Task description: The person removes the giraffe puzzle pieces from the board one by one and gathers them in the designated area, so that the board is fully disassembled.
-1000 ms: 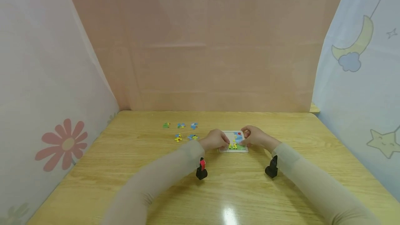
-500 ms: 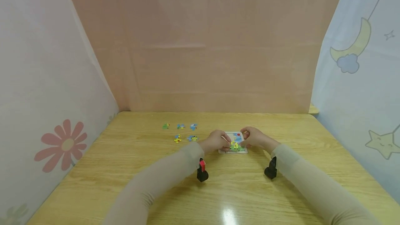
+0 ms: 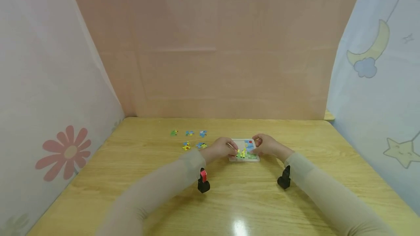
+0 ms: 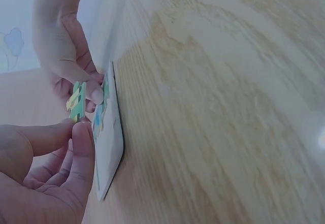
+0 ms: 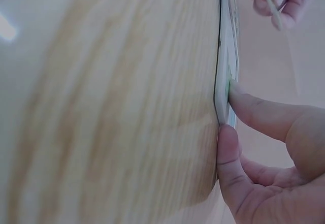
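Observation:
My left hand point(image 3: 220, 148) pinches a green and yellow jigsaw piece point(image 4: 78, 102) between thumb and fingertips. In the left wrist view the piece is tilted and held just above the puzzle board point(image 3: 240, 144). That board is a flat tray with a pale rim, and blue and green pieces with a red spot fill its right side. At the board's right edge, my right hand point(image 3: 267, 144) grips it. The right wrist view shows the right thumb point(image 5: 249, 107) on top and a finger point(image 5: 229, 148) against the edge.
Several loose jigsaw pieces lie left of the board in two rows, among them a green one point(image 3: 174, 133), a blue one point(image 3: 203, 133) and a yellow one point(image 3: 186, 146). The wooden table point(image 3: 229, 199) meets patterned cloth walls at both sides and a plain backdrop behind.
My left hand has shifted left across the board, carrying the pinched jigsaw piece. The right hand keeps its place on the board's edge, and the loose pieces lie as before.

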The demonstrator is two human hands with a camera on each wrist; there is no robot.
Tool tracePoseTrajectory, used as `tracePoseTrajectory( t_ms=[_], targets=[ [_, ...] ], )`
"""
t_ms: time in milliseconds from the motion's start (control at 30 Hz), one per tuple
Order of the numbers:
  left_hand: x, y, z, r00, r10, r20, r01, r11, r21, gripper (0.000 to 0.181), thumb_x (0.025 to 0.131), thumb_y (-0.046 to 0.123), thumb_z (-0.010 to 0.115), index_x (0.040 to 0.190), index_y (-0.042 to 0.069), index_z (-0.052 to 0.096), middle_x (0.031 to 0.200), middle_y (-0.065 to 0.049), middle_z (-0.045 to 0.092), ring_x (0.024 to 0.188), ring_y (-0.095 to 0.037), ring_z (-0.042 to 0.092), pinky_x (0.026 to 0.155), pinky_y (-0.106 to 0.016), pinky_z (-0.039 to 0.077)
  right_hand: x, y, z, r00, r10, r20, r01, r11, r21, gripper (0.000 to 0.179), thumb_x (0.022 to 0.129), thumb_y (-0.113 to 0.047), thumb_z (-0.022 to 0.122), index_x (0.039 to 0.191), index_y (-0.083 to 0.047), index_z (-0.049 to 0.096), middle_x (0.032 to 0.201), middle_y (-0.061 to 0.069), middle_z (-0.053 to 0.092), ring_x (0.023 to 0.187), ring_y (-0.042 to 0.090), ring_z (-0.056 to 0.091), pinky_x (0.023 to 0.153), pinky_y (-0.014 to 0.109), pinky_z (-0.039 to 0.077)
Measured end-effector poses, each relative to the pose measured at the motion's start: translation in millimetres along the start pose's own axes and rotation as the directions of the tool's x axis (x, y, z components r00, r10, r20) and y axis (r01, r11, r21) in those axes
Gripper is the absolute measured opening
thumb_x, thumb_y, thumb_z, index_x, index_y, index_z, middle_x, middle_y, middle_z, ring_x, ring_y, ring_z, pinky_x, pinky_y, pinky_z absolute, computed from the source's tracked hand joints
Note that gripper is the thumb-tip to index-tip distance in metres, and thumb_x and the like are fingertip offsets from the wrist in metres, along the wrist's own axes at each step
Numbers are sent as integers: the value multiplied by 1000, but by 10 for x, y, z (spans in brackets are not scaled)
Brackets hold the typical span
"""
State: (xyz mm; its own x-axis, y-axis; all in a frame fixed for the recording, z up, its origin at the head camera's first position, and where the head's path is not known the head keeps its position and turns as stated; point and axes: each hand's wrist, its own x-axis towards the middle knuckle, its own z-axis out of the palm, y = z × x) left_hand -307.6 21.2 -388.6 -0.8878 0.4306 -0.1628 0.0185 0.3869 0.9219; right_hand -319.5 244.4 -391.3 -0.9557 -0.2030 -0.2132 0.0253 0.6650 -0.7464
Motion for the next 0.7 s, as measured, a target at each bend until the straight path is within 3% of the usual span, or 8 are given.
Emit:
tracePoseTrajectory(
  t_ms=[300, 700],
  targets=[
    [-198, 98, -203, 999, 35, 1, -35, 999, -1, 9, 91, 3, 65, 99, -1, 65, 91, -12, 67, 90, -34, 68, 84, -41, 58, 10, 33, -10, 1000, 9, 0, -9, 1000, 21, 73, 81, -12, 79, 140, 4, 39, 91, 7, 42, 83, 19, 44, 65, 27, 49],
    [-378, -117, -501, 997, 23, -73, -26, 999, -39, 12, 90, -2, 64, 102, -4, 62, 90, -11, 64, 80, -24, 67, 81, -38, 59, -6, 10, 14, 1000, -6, 1, 6, 1000, 19, 73, 82, -11, 78, 140, 6, 38, 89, 7, 42, 82, 19, 44, 65, 27, 49]
  ],
)
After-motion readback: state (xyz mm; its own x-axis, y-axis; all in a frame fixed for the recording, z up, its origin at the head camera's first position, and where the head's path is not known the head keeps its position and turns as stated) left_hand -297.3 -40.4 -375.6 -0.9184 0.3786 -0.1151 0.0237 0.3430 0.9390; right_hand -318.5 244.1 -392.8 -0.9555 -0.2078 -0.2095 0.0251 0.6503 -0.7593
